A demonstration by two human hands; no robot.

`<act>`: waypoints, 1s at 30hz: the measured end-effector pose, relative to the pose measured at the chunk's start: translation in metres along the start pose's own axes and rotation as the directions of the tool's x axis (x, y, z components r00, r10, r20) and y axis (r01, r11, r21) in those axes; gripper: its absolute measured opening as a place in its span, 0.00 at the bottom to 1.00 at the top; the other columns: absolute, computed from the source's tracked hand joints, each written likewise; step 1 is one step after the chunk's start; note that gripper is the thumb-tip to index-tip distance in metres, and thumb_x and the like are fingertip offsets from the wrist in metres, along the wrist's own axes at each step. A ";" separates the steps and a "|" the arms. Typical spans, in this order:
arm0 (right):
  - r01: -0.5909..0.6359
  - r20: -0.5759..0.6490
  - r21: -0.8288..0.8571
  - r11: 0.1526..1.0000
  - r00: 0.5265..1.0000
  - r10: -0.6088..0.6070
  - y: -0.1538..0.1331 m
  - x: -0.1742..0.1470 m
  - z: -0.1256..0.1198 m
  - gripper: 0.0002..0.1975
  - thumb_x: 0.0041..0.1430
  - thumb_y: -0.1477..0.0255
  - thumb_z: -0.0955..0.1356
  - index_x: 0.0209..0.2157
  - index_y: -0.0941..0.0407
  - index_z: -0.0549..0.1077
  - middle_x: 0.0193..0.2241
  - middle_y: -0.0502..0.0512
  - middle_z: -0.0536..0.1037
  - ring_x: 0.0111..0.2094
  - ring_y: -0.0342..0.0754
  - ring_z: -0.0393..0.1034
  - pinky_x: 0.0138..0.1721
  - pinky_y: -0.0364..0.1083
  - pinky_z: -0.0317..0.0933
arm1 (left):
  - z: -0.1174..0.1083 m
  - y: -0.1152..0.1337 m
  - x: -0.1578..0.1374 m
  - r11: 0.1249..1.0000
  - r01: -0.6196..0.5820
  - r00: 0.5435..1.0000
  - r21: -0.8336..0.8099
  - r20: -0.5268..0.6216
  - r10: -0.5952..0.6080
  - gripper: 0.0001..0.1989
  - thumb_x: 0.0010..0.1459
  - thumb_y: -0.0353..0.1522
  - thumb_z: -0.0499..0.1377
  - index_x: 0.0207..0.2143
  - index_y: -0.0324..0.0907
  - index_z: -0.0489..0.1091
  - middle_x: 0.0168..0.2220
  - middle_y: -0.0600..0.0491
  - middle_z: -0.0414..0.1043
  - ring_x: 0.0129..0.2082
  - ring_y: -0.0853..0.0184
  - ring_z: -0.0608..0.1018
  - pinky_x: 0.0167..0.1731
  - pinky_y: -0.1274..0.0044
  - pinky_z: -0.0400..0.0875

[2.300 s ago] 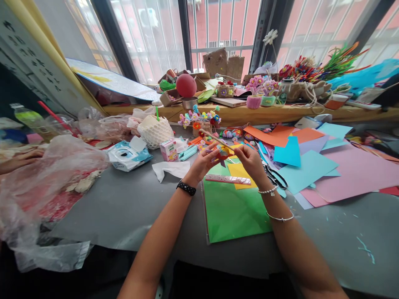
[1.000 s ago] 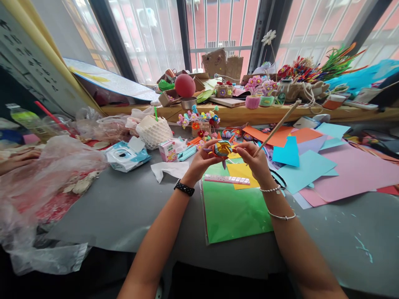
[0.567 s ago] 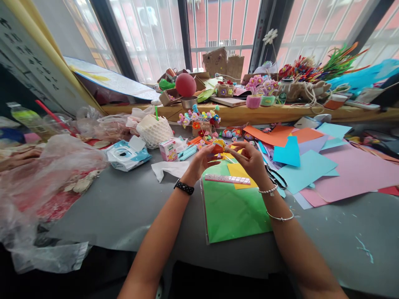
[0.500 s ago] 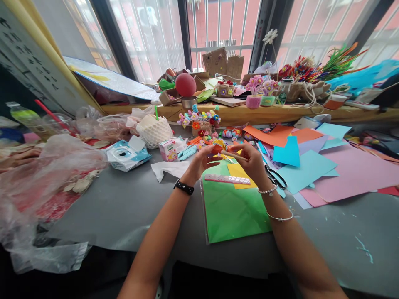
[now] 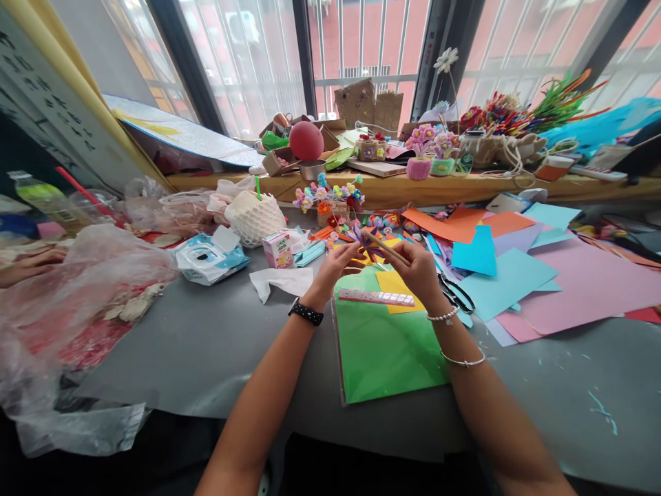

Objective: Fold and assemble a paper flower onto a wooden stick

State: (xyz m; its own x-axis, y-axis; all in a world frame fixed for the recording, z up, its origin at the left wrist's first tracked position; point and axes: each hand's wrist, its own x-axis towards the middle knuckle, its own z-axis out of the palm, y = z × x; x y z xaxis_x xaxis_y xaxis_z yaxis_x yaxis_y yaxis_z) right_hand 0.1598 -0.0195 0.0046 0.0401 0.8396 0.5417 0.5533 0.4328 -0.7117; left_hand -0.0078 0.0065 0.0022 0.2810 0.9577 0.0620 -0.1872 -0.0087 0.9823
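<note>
My left hand (image 5: 337, 270) is closed, pinching a small folded paper flower (image 5: 363, 240) that shows purple and orange. In my right hand (image 5: 419, 270) is a thin wooden stick (image 5: 388, 251), gripped between the fingers. The stick slants up to the left, its tip at the paper flower; whether it touches cannot be made out. Below both hands lie a pink ruler (image 5: 376, 297) and a yellow paper piece (image 5: 397, 288) on a green sheet in a clear sleeve (image 5: 392, 351). Black-handled scissors (image 5: 458, 293) rest beside my right wrist.
Coloured paper sheets (image 5: 593, 279) spread over the right. To the left are a wet-wipes pack (image 5: 209, 255), a small pink box (image 5: 277, 249), a white coconut (image 5: 255, 217) and plastic bags (image 5: 87, 275). Another person's hand (image 5: 38, 265) rests at the far left. Crafted flowers (image 5: 333, 196) stand behind.
The paper flower has turned in my left hand, now showing purple where orange and yellow showed. The stick has tilted, its tip now higher. Both hands stay in nearly the same place.
</note>
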 end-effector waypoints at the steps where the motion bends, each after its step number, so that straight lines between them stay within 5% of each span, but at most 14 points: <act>1: -0.007 0.009 0.011 1.000 1.000 0.007 0.000 0.000 0.000 0.12 0.50 0.62 0.65 0.22 0.56 0.69 0.16 0.48 0.67 0.18 0.39 0.55 0.20 0.41 0.49 | 0.001 -0.001 0.000 0.997 -0.031 0.999 0.072 -0.012 0.032 0.19 0.45 0.42 0.60 0.35 0.38 0.68 0.31 0.51 0.72 0.26 0.72 0.73 0.29 0.79 0.66; 8: -0.086 0.015 0.009 0.996 0.996 0.086 -0.002 0.001 -0.001 0.12 0.48 0.64 0.65 0.19 0.57 0.69 0.16 0.50 0.72 0.17 0.39 0.57 0.20 0.41 0.50 | 0.004 -0.006 -0.002 0.844 -0.282 0.949 0.457 0.005 0.315 0.20 0.46 0.39 0.60 0.40 0.40 0.66 0.29 0.52 0.70 0.26 0.70 0.71 0.29 0.77 0.65; 12: -0.141 -0.028 0.033 0.989 0.989 0.142 0.001 0.001 0.001 0.11 0.49 0.66 0.65 0.19 0.57 0.69 0.17 0.51 0.74 0.16 0.38 0.58 0.19 0.42 0.51 | 0.007 -0.008 -0.008 0.613 -0.474 0.826 0.632 0.079 0.558 0.14 0.48 0.37 0.59 0.38 0.44 0.67 0.32 0.52 0.68 0.28 0.69 0.69 0.35 0.75 0.64; 17: -0.167 -0.010 0.100 0.981 0.986 0.169 0.005 0.002 0.002 0.11 0.48 0.65 0.65 0.20 0.57 0.69 0.17 0.51 0.74 0.17 0.39 0.60 0.19 0.41 0.51 | 0.010 -0.011 -0.010 0.337 -0.540 0.746 0.772 0.253 0.615 0.10 0.54 0.34 0.52 0.39 0.45 0.69 0.35 0.49 0.67 0.39 0.63 0.68 0.41 0.72 0.62; 30: -0.213 0.004 0.227 0.951 0.976 0.217 0.010 0.003 0.004 0.13 0.47 0.62 0.66 0.21 0.59 0.69 0.18 0.53 0.74 0.17 0.38 0.58 0.18 0.40 0.50 | 0.011 -0.015 -0.011 0.196 -0.554 0.689 0.809 0.313 0.654 0.13 0.56 0.34 0.50 0.43 0.45 0.68 0.36 0.49 0.66 0.39 0.63 0.68 0.41 0.72 0.62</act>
State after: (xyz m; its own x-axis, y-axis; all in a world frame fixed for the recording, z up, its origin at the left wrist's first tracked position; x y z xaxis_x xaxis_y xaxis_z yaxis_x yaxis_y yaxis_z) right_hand 0.1625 -0.0116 -0.0028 0.1563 0.9149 0.3722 0.3289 0.3072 -0.8930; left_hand 0.0027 -0.0067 -0.0109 0.3657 0.5638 0.7406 0.5689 -0.7651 0.3016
